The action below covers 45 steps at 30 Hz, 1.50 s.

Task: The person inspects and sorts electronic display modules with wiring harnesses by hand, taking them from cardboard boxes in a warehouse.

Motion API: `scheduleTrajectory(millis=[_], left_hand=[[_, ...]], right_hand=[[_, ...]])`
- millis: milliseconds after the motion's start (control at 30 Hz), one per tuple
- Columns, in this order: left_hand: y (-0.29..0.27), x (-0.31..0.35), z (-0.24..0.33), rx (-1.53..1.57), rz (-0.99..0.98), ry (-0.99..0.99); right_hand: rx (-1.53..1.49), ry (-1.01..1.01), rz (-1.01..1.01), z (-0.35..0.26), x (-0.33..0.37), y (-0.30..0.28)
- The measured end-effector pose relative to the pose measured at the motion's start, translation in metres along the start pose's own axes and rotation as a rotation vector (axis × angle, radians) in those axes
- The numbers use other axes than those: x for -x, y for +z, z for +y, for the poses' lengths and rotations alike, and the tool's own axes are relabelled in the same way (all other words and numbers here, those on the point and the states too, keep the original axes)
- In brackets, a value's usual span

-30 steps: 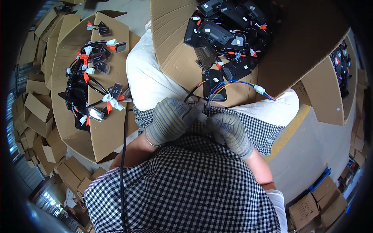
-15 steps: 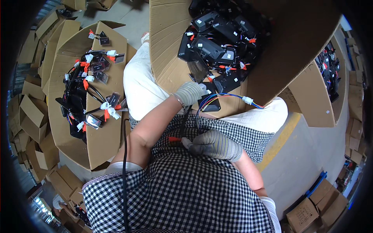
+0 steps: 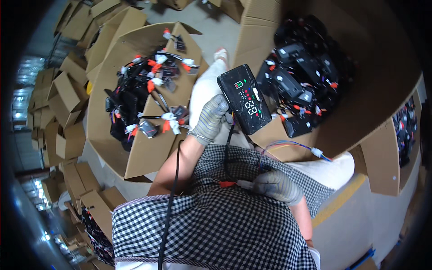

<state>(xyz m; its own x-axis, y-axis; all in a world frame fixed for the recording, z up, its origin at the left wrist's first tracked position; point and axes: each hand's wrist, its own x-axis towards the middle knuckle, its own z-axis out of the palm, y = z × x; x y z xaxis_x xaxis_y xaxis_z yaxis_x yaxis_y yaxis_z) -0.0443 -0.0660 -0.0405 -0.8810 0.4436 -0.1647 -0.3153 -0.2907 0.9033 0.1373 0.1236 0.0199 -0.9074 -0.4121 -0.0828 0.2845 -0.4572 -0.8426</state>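
Observation:
My gloved left hand (image 3: pixel 210 120) is closed on a lower edge of a black rectangular display unit (image 3: pixel 240 90). Its glossy face is tilted toward me, with red, green and white symbols lit. A black cable (image 3: pixel 228 148) runs down from it over my apron. In my lap, my gloved right hand (image 3: pixel 278 186) is closed around a whitish plug connector (image 3: pixel 245 184), and a red plug (image 3: pixel 227 184) sticks out to its left. Thin coloured wires (image 3: pixel 283 143) arch up from near that hand to a white connector (image 3: pixel 317 152) by my right knee.
An open carton (image 3: pixel 108 153) at left holds black units with white and red plugs. The large carton (image 3: pixel 382 90) at right is piled with black units (image 3: pixel 292 85). Another carton (image 3: pixel 380 166) stands beyond it. A long black cable (image 3: pixel 170 216) crosses my apron.
My left hand has lifted the display unit from beside the large carton and turned its lit face toward me. My right hand keeps hold of the connector. The whole view has shifted.

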Motion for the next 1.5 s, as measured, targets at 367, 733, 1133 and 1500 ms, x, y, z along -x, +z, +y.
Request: scheduleTrajectory(millis=[367,733,1133,1500], left_hand=[[-0.107,-0.022,0.133,0.619,0.307,0.635],[0.108,-0.076,-0.052,-0.888,-0.482,0.38],[0.217,-0.188,-0.198,-1.603,-0.671,-0.346],[0.197,-0.186,-0.235,-1.744,-0.889,-0.446]], right_hand=[[0.019,0.216,0.394,-0.006,0.024,-0.009],[0.359,0.246,0.182,-0.04,0.018,-0.04],[0.648,0.256,0.231,-0.003,-0.008,-0.106],[0.654,0.267,0.25,-0.005,-0.015,-0.103]])
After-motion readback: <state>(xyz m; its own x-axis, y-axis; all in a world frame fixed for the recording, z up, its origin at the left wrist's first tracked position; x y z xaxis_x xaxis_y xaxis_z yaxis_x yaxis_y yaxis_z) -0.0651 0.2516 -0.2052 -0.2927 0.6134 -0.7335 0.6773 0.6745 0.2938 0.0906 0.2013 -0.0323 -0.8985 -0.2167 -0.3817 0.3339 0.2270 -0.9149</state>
